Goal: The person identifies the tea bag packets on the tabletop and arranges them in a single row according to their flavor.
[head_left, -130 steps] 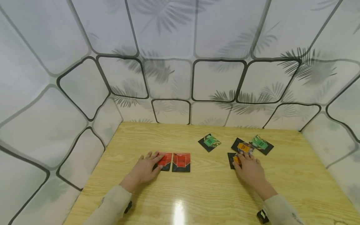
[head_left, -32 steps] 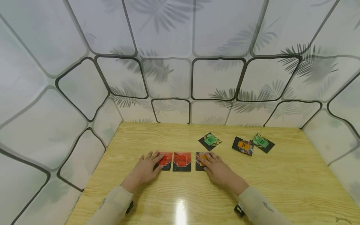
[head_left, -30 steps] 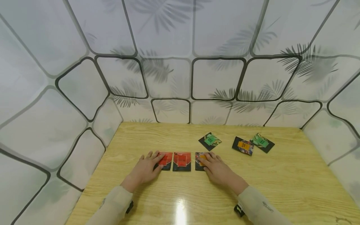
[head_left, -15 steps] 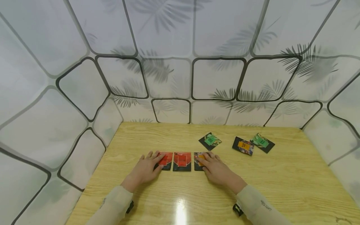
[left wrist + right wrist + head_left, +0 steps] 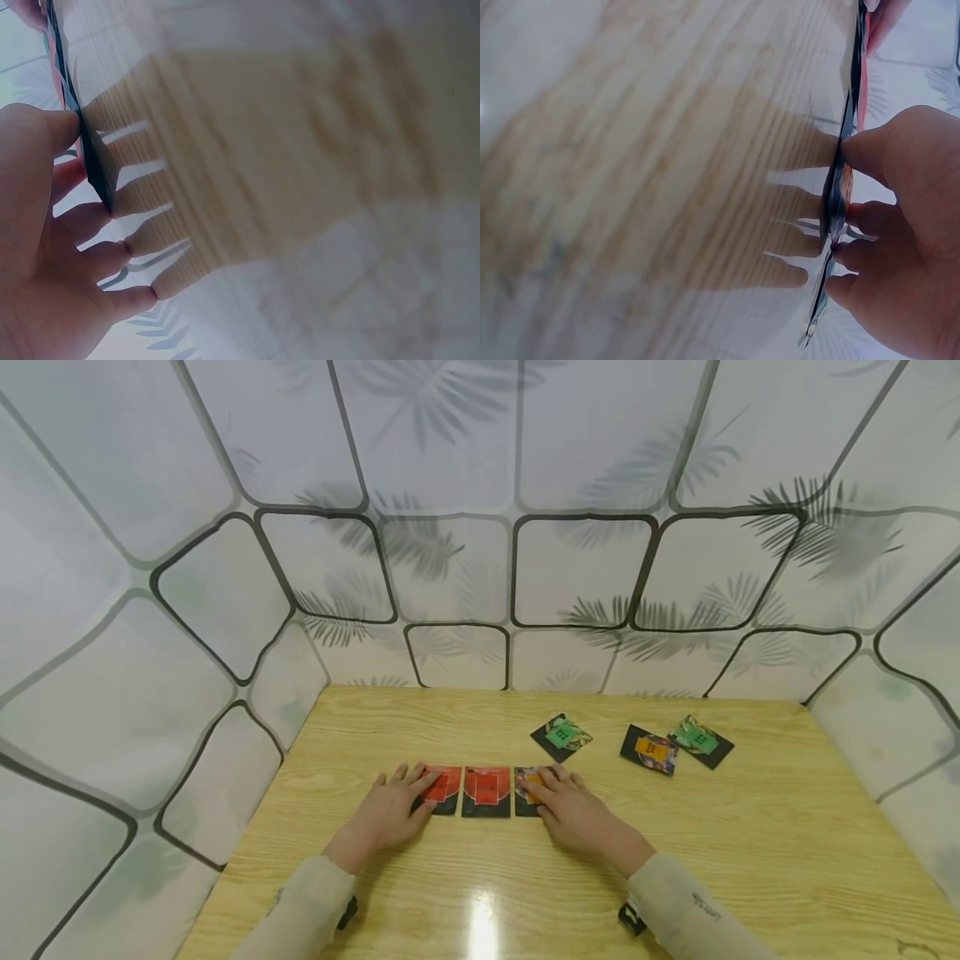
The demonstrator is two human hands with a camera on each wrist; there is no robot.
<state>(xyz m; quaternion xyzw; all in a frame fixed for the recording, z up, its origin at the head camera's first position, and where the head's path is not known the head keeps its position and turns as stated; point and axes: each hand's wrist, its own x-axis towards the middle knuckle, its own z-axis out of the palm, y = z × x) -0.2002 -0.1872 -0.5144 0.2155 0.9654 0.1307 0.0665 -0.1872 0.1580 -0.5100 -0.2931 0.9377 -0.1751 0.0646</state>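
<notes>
Orange packet (image 5: 527, 804) lies flat on the table, at the right end of a row of three; partly covered by the right hand (image 5: 577, 814), fingers spread and resting on it, not curled round it. Middle red packet (image 5: 487, 793) just beside it, narrow gap between. Outer red packet (image 5: 447, 792) at the row's left end, under the thumb and fingers of the left hand (image 5: 390, 810), also splayed. Farther back: a lone green packet (image 5: 561, 737), tilted; to its right, a second orange packet (image 5: 649, 750) meets another green packet (image 5: 701, 742). Wood-grain table (image 5: 720, 860); leaf-patterned curtain (image 5: 450, 568) behind.
</notes>
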